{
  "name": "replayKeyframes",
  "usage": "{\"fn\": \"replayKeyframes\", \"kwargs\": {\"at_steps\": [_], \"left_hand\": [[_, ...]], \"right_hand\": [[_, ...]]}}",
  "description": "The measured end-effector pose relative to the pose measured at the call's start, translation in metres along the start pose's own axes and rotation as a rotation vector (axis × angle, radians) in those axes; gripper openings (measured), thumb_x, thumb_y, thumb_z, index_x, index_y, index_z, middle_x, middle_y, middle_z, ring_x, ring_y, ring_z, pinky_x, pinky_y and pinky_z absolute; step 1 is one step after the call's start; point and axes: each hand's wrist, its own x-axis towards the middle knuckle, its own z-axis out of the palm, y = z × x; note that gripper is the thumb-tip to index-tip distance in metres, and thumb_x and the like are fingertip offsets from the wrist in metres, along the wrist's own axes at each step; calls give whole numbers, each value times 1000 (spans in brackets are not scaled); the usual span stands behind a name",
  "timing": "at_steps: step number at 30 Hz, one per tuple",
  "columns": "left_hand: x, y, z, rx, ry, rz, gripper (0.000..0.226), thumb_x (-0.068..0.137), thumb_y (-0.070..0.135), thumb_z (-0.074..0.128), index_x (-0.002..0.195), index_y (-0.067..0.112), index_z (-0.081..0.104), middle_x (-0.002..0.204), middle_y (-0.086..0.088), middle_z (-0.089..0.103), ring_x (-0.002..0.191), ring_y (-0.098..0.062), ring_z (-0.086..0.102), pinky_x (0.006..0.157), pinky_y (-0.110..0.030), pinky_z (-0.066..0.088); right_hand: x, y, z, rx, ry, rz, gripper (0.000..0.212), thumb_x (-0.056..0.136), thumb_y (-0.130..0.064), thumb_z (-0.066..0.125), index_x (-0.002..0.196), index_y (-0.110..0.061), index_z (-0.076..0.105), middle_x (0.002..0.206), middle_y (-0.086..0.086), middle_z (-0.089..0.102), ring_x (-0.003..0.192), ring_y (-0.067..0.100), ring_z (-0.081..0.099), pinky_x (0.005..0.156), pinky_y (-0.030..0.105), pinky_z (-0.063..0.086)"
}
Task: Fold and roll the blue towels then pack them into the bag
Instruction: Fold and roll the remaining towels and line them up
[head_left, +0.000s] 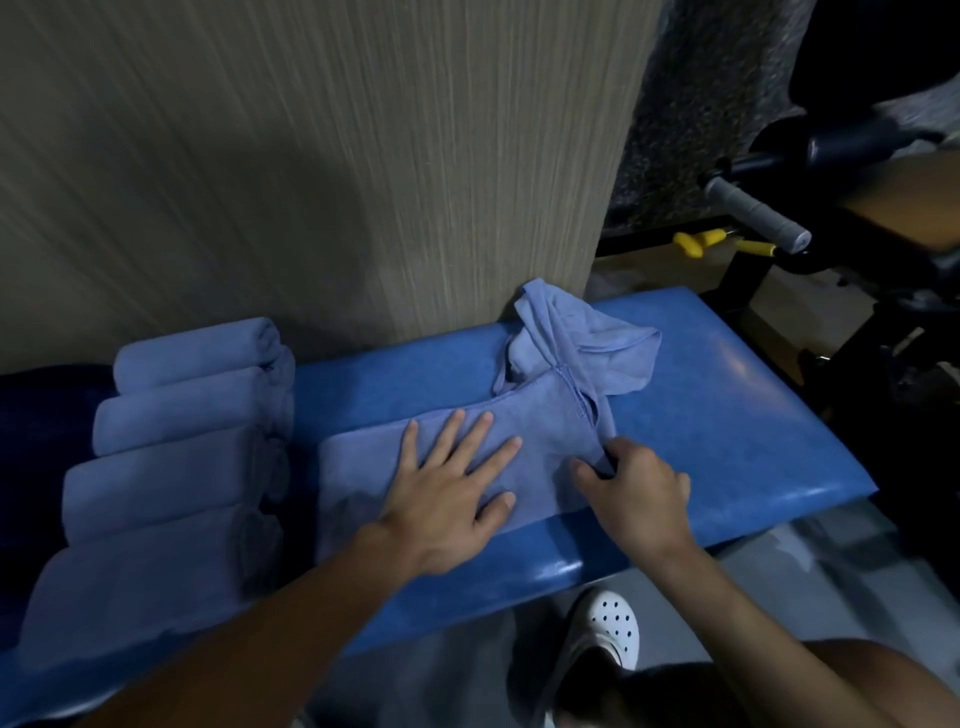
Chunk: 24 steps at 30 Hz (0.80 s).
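**Blue towel pressed flat and pinched on the worktop**

Head view: a blue towel (540, 436) is seen lying across the middle of the frame on a blue padded worktop (727, 415). Its near part is laid flat as a broad strip, while its far end is bunched in loose folds against a striped beige wall panel (311, 156) just right of centre. The left hand (452, 488) is laid palm down on the flat strip, its fingers straight and spread apart. The right hand (636, 488) is set just to the right of it, at the right edge of the strip, where a fold of the towel is pinched between thumb and curled fingers. Four rolled towels (171, 478) of the same blue are lined up side by side at the left of the frame, touching one another, from the foot of the panel down to the lower left corner. In the upper right, beyond the worktop, a grey handle grip (753, 215) and a yellow knob (691, 243) are shown. A white perforated shoe (613, 629) is seen on the floor (810, 571) at the bottom, below the near edge of the worktop
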Motion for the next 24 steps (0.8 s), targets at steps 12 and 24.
{"fn": "replayKeyframes", "kwargs": {"at_steps": [12, 24], "left_hand": [[53, 71, -83, -1553, -80, -660, 34, 91, 37, 63, 94, 4, 67, 87, -18, 73, 78, -28, 72, 77, -45, 58], [45, 16, -54, -1421, 96, -828, 12, 90, 5, 65, 80, 0, 69, 84, -18, 73, 80, -31, 72, 74, -44, 61]], "right_hand": [[-12, -11, 18, 493, 63, -312, 22, 73, -5, 68, 82, -22, 59, 77, -8, 61, 72, 6, 58, 68, 25, 47], [-27, -7, 34, 232, 28, -565, 32, 75, -5, 74, 103, -17, 65, 97, -3, 49, 91, 14, 56, 83, 26, 47]]}}
